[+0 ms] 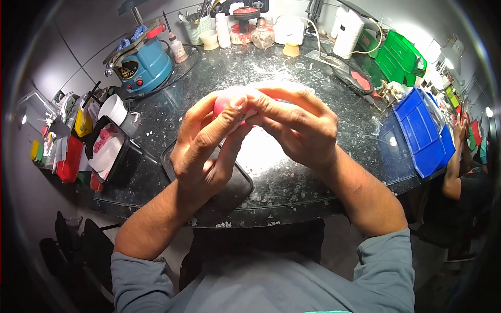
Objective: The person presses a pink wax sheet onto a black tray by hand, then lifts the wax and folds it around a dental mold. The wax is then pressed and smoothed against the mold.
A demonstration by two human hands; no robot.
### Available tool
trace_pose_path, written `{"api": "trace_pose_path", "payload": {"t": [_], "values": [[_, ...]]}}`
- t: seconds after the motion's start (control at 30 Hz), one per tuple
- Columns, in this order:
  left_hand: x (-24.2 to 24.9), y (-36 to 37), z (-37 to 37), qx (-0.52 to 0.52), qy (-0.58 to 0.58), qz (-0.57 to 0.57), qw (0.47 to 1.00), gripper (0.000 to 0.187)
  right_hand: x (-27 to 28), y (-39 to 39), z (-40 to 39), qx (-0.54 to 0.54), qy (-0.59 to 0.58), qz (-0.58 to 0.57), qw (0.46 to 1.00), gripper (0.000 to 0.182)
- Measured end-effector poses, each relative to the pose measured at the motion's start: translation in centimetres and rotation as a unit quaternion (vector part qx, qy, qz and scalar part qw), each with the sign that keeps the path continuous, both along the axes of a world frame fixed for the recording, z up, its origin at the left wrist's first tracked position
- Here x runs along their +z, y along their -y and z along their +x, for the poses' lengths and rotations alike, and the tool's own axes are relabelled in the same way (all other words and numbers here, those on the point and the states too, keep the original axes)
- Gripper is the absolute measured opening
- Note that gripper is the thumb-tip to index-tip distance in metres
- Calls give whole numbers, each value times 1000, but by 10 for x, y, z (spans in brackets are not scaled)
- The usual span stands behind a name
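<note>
A small pink piece (222, 103) is held up between both hands over the middle of the dark speckled bench (284, 195). My left hand (206, 138) has its fingers wrapped round the left side of the piece. Against its right side press the thumb and fingers of my right hand (300, 122). Most of the piece is hidden behind the fingers, and its exact shape cannot be made out. Below my left hand a dark flat tray (237, 189) lies on the bench.
A blue machine (146, 68) stands back left, near a black bin (121, 151). Bottles, including a white one (348, 34), line the back. Blue bins (420, 130) and a green bin (399, 56) are at right. Another person's arm (455, 161) shows far right.
</note>
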State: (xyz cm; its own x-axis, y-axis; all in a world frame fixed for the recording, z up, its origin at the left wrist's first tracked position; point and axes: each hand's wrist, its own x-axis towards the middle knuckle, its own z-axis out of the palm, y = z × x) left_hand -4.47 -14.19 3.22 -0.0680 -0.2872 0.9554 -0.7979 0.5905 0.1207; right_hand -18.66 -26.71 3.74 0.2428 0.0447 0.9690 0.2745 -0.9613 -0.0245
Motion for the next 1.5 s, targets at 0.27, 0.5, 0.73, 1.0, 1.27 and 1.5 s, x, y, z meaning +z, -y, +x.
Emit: {"api": "trace_pose_path", "payload": {"t": [0.27, 0.5, 0.73, 1.0, 1.27, 1.5], "values": [[-14, 0, -1, -180, -181, 79, 964, 67, 8, 0, -3, 31, -25, 148, 988, 51], [-2, 6, 11, -261, -348, 216, 874, 83, 0, 10, -2, -12, -37, 28, 999, 42], [-14, 6, 24, -454, -550, 330, 619, 55, -3, 13, 0, -32, -79, 22, 996, 46], [-16, 4, 22, -387, -545, 323, 671, 41, 1, 14, -4, -58, -107, 15, 992, 51], [-8, 4, 17, -393, -537, 324, 673, 42, 0, 9, -4, -86, -120, 2, 989, 45], [-7, 4, 14, -354, -534, 328, 694, 55, -2, 11, -2, -84, -72, -11, 994, 37]]}}
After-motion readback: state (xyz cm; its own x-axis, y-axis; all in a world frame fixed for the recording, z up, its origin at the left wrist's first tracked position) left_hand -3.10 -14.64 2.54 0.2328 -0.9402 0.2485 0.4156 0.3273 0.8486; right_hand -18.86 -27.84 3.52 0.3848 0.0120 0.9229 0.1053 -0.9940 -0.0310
